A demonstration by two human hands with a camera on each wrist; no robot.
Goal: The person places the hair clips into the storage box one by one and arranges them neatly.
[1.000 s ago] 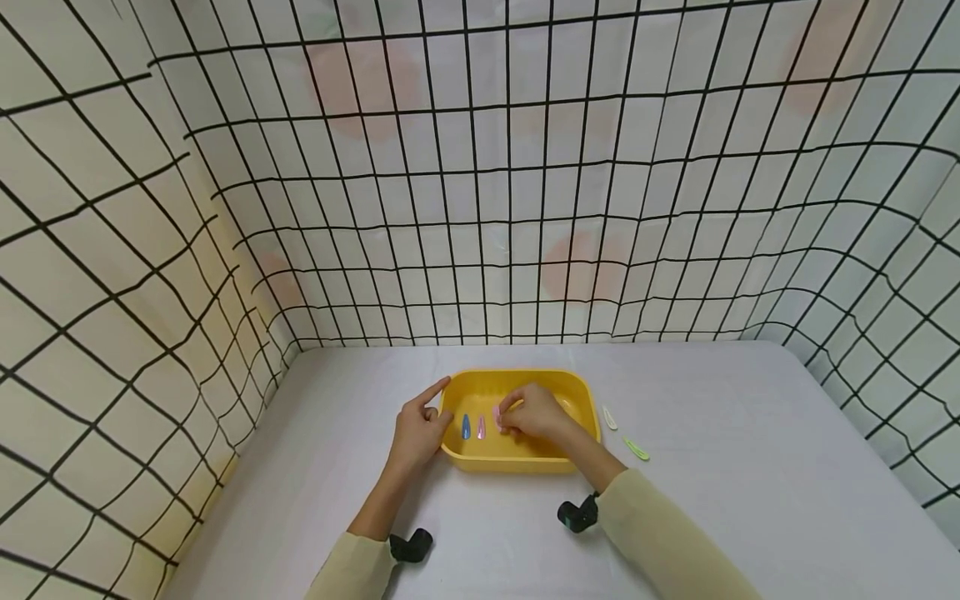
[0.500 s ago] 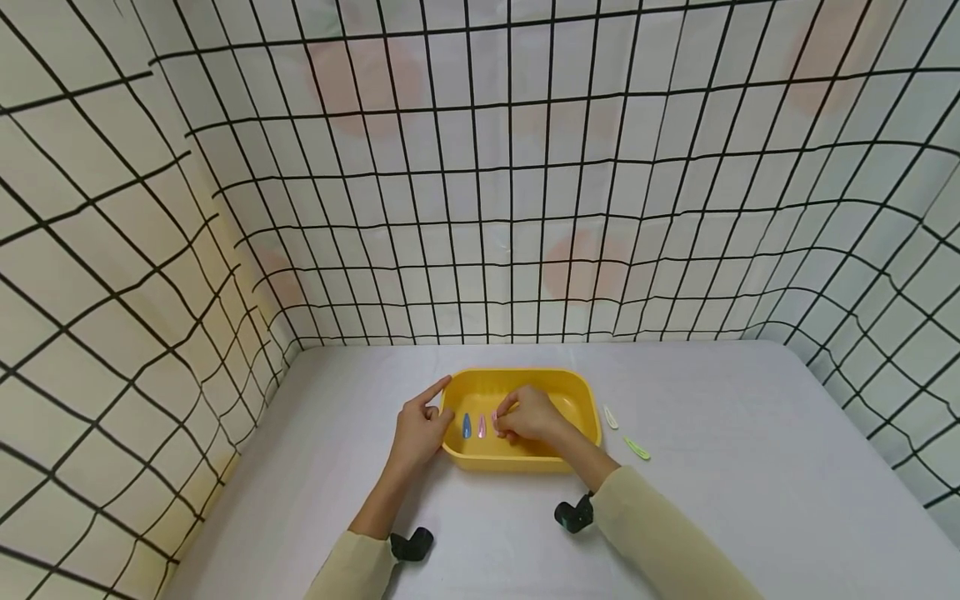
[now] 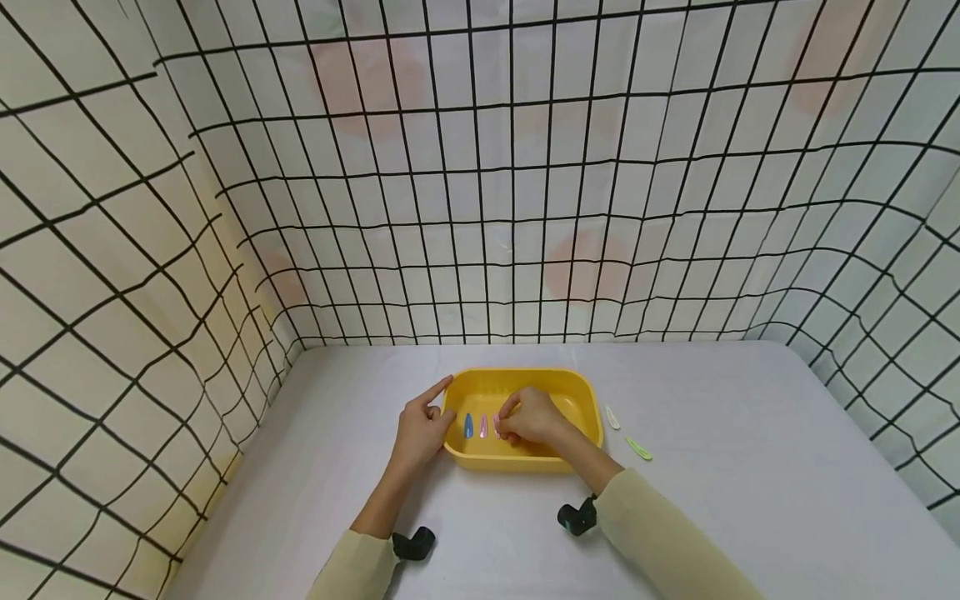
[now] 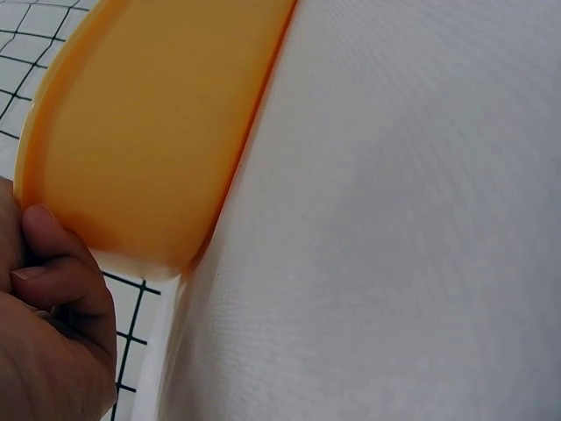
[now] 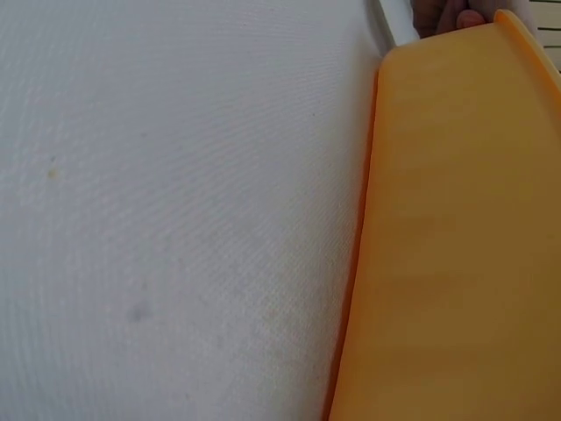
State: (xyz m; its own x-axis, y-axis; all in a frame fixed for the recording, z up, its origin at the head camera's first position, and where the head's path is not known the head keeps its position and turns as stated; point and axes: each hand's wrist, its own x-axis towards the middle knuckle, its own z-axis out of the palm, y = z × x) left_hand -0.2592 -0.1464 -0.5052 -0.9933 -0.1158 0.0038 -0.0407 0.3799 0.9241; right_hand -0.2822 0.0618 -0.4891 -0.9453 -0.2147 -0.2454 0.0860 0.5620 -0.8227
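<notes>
A yellow tray (image 3: 517, 463) stands on the table, and my left hand (image 3: 420, 429) grips its left rim, thumb over the inside and index finger stretched along the edge. Inside lie a blue snap hair clip (image 3: 468, 426) and a pink snap hair clip (image 3: 483, 427), side by side and upright to my view. Just right of them my right hand (image 3: 534, 417) pinches a second pink hair clip (image 3: 497, 426) at the tray floor; the fingers partly cover it. The left wrist view shows curled fingers (image 4: 74, 281) against the tray's end. In the right wrist view the tray wall hides my right hand.
To the right of the tray, a white hair clip (image 3: 612, 417) and a lime green hair clip (image 3: 638, 448) lie on the white tabletop (image 3: 720, 467). A black grid over pale cloth (image 3: 487, 192) walls in the back and sides.
My right hand stays low in the tray and shifts only slightly. More of the second pink clip shows beside its fingertips, standing straighter. My left hand keeps its place on the rim.
</notes>
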